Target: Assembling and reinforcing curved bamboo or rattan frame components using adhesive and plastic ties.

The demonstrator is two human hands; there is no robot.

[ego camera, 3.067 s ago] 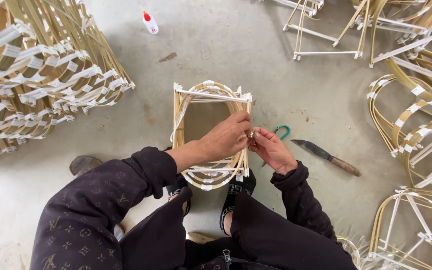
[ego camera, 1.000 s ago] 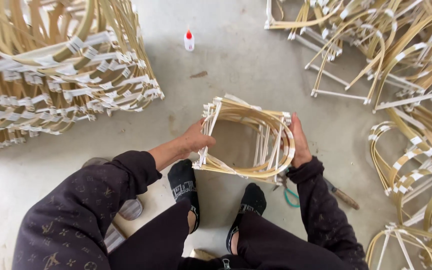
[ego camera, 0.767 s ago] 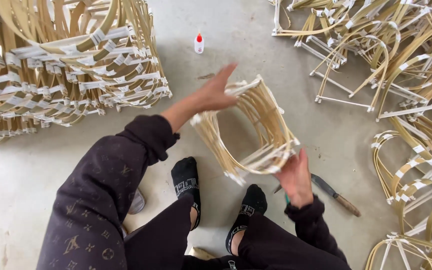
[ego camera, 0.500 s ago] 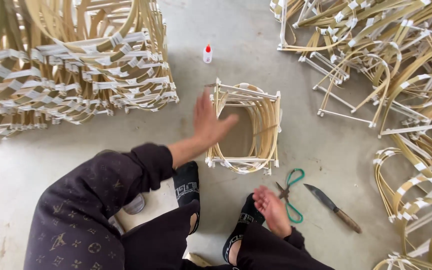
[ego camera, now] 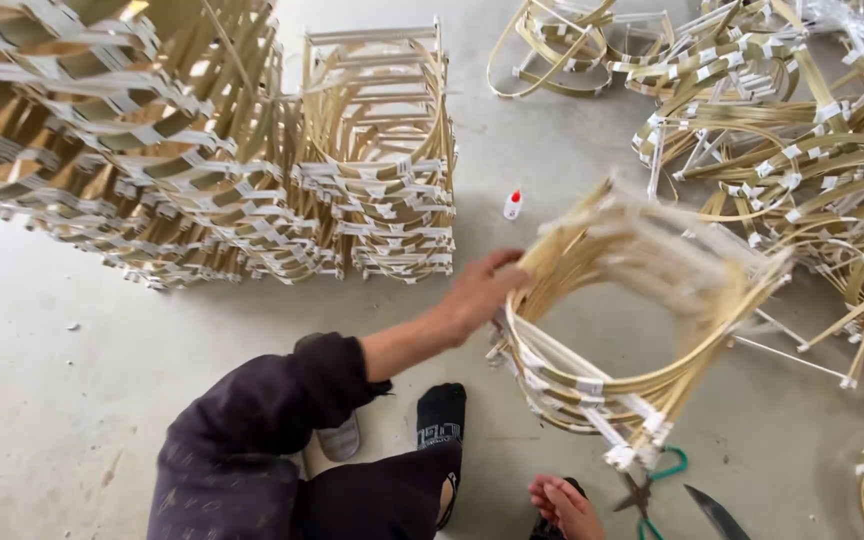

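One hand, the left hand (ego camera: pixel 479 292), grips the edge of a motion-blurred, tape-bound bamboo strip frame (ego camera: pixel 632 320) tilted above the concrete floor (ego camera: pixel 102 340), while the right hand (ego camera: pixel 564 505) rests loosely curled, empty.

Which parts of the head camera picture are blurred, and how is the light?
In the head view, the bamboo frame held by the left hand is smeared by motion blur; the stacked frames and glue bottle are sharp. Light is soft and even, with faint shadows and no glare on the concrete floor.
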